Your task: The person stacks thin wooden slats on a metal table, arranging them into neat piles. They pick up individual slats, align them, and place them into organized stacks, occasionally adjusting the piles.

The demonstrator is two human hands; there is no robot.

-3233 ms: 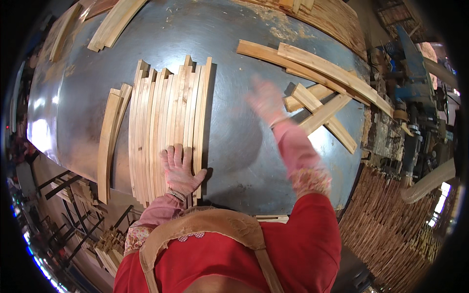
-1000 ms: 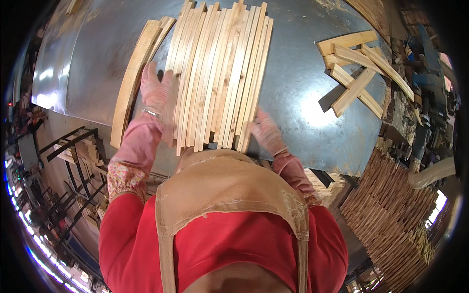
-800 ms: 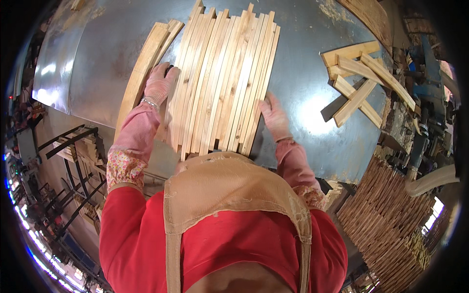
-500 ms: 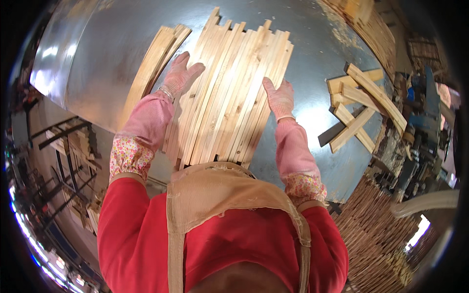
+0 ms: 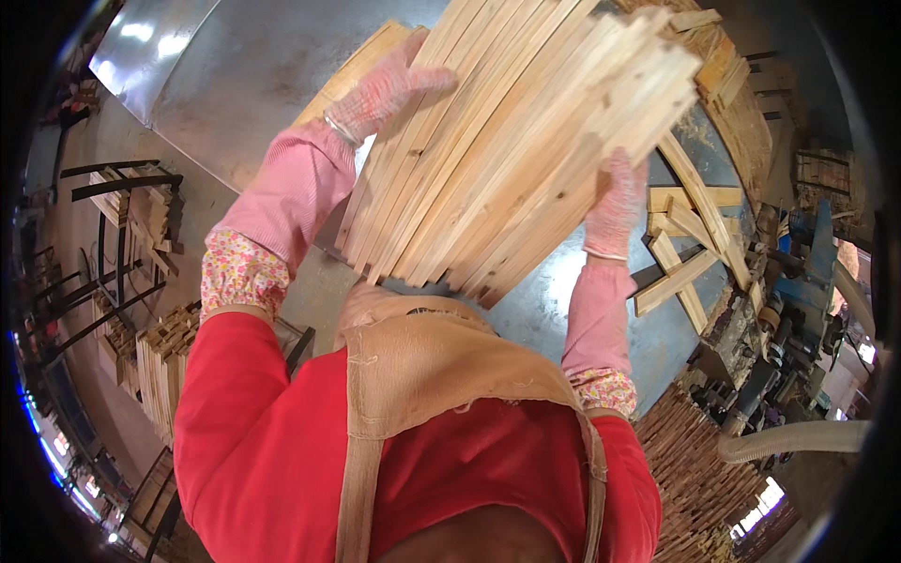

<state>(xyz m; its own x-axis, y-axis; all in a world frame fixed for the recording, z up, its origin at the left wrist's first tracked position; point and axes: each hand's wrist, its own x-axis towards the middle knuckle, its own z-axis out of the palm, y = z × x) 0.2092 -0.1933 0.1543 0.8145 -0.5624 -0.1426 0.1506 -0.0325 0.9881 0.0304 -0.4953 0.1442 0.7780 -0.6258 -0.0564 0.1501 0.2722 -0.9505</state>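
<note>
A wide bundle of pale wooden strips (image 5: 497, 141) lies side by side between my gloved hands, tilted and raised at its far right part, which is blurred. Against the bundle's left edge is my left hand (image 5: 380, 89), its thumb over the top strips and its other fingers along the side. My right hand (image 5: 617, 206) grips the right edge, with some fingers hidden by the wood. The strips' near ends come close to my tan apron (image 5: 450, 361). Beyond my left hand, a separate curved board (image 5: 352, 70) rests on the metal table (image 5: 244, 84).
Crossed wooden offcuts (image 5: 678, 281) lie on the table's right side. Past them stand machinery (image 5: 788, 319) and a pale hose (image 5: 798, 439). Stacked wood (image 5: 160, 371) and a dark metal rack (image 5: 122, 178) are on the left. Many thin sticks (image 5: 694, 479) are piled at lower right.
The bundle has come up nearer to me and swung to the right at its far end. Both hands have moved with it, the right one outward along its edge.
</note>
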